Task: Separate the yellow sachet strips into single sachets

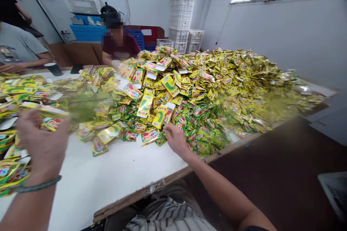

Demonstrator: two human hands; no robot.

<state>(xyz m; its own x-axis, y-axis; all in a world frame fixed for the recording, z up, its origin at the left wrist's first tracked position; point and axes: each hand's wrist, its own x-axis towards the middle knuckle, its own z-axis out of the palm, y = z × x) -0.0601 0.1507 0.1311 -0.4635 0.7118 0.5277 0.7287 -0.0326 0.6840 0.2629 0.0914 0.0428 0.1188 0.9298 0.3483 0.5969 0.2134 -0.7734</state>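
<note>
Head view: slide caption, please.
Left hand at printed yellow-and-green cardboard boxes; right hand beside heaped, glossy yellow-and-green sachets.

Left hand (45,146) is up at a yellow carton (50,108), too blurry to call the grip. Right hand (176,139) is curled by a massive heap of green-and-yellow sachets (206,115) on a white table (108,173).
</note>
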